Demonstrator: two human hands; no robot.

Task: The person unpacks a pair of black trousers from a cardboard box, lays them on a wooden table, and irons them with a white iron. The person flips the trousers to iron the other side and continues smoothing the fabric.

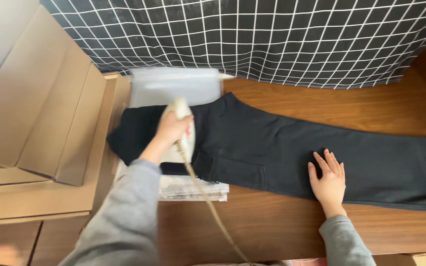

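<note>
My left hand [172, 129] is closed around the handle of the white iron [179, 132], pressing it on the waist end of the dark trousers [272, 148], at about nine o'clock of the table [282, 221]. My right hand [328, 181] lies flat and open at three o'clock, holding nothing, pinning the leg so the cloth stays taut. The iron's cord [208, 202] trails toward six. Clear bags [193, 189] pad under the waist. Cardboard boxes [35, 123] at nine; I cannot tell their contents.

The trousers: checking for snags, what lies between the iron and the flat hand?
Only smooth dark trousers between iron and right hand, per the head view.
</note>
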